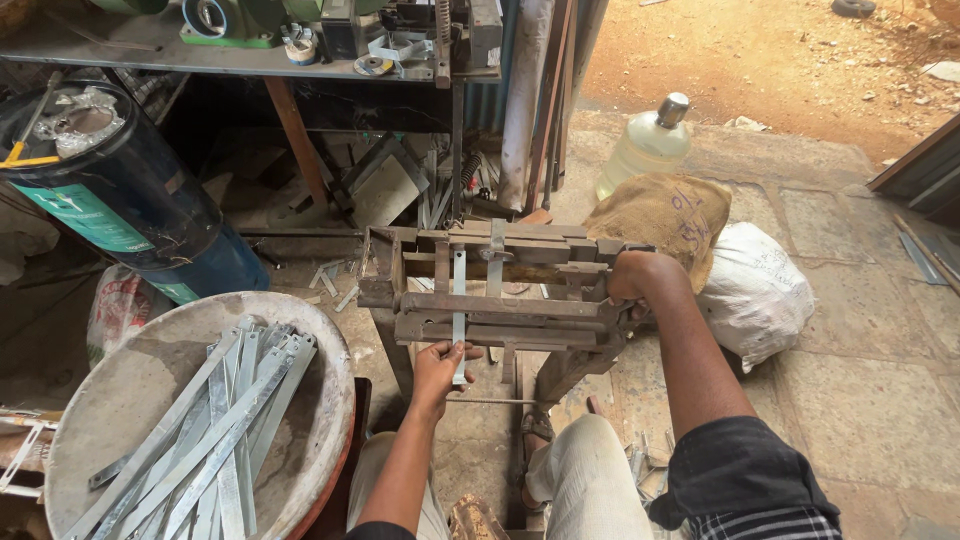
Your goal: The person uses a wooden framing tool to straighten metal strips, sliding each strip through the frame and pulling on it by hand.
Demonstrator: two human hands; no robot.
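Observation:
A rusty iron press frame (500, 300) stands on the floor in front of me. A thin metal strip (459, 300) lies lengthwise through it, from the near bar to the middle. My left hand (440, 365) pinches the near end of that strip just below the frame. My right hand (630, 280) is closed around the handle at the frame's right end. My knees in light trousers show below, and a sandalled foot rests by the frame's leg.
A round pan (120, 400) at my left holds several flat metal strips (225, 430). A dark barrel (120, 200) lies behind it. A burlap sack (670, 215), a white sack (755, 290) and a plastic jug (650, 145) sit to the right. A cluttered bench (250, 50) runs behind.

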